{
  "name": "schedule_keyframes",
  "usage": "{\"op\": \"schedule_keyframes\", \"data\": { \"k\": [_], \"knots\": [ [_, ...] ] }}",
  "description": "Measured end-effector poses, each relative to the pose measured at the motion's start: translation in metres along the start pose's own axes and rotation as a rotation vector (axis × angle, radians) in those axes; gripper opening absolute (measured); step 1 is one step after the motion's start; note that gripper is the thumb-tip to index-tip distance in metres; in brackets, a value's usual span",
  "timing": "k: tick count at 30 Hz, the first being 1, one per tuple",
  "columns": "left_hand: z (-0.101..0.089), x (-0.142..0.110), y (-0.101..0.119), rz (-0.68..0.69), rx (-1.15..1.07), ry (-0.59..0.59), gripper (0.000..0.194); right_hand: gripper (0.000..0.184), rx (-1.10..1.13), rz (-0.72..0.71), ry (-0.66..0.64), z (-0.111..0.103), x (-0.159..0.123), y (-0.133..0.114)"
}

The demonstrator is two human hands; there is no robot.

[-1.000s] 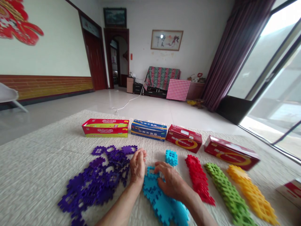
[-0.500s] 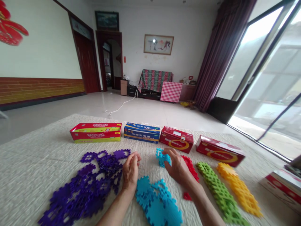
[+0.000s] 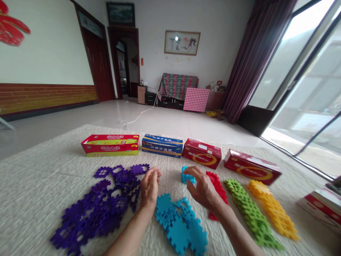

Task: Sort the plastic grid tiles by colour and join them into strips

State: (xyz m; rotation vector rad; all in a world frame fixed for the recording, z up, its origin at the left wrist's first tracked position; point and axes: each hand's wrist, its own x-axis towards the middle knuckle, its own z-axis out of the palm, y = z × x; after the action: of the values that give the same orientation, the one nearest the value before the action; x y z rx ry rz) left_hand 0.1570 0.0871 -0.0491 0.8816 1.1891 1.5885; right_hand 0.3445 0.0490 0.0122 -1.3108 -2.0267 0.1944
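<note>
My right hand (image 3: 201,186) curves around a small light-blue interlocking plastic piece (image 3: 188,177), thumb in front and fingers reaching over it; part of the piece is hidden. Between the purple and blue piles, my left hand (image 3: 150,186) is loosely curled, fingers together, and nothing shows in it. Just left of that hand spreads a heap of purple interlocking tiles (image 3: 103,209), some with window-like openings. Light-blue tiles (image 3: 178,231) lie nearer to me between the forearms. Red tiles (image 3: 217,185) are partly covered by my right forearm.
Several battery boxes line the back of the mat: red-and-yellow (image 3: 110,145), blue (image 3: 162,146), dark red (image 3: 201,153) and another dark red (image 3: 252,166). Green tiles (image 3: 249,209) and yellow tiles (image 3: 273,209) form rows at right. A white-and-red box (image 3: 321,206) sits at the far right.
The view has shifted slightly, so the boxes and tiles sit a little higher and further right. The small blue piece by my right hand looks turned, showing a narrower shape. My left hand stays curled.
</note>
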Motion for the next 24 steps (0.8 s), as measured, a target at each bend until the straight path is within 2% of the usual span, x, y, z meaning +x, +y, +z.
{"op": "schedule_keyframes", "data": {
  "k": [4,7,11,17,20,24],
  "knots": [
    [0.0,0.0,0.002,-0.008,-0.001,0.002,0.038,0.019,0.003,0.024,-0.172,0.014,-0.008,-0.031],
    [0.001,0.0,0.002,-0.008,-0.004,0.005,0.038,0.017,-0.09,0.033,-0.176,0.021,-0.011,-0.043],
    [0.001,0.0,0.002,-0.014,-0.012,0.004,0.037,0.02,-0.109,0.02,-0.112,0.018,-0.011,-0.033],
    [0.0,0.0,0.0,-0.022,-0.014,-0.007,0.038,0.015,-0.072,0.055,0.032,-0.006,-0.008,-0.01],
    [0.0,0.0,-0.001,-0.019,-0.006,-0.012,0.04,0.012,-0.145,0.106,0.071,-0.015,-0.008,-0.007],
    [0.0,0.001,-0.001,-0.02,0.015,-0.015,0.038,0.02,-0.285,0.157,0.061,-0.014,-0.009,-0.001]
  ]
}}
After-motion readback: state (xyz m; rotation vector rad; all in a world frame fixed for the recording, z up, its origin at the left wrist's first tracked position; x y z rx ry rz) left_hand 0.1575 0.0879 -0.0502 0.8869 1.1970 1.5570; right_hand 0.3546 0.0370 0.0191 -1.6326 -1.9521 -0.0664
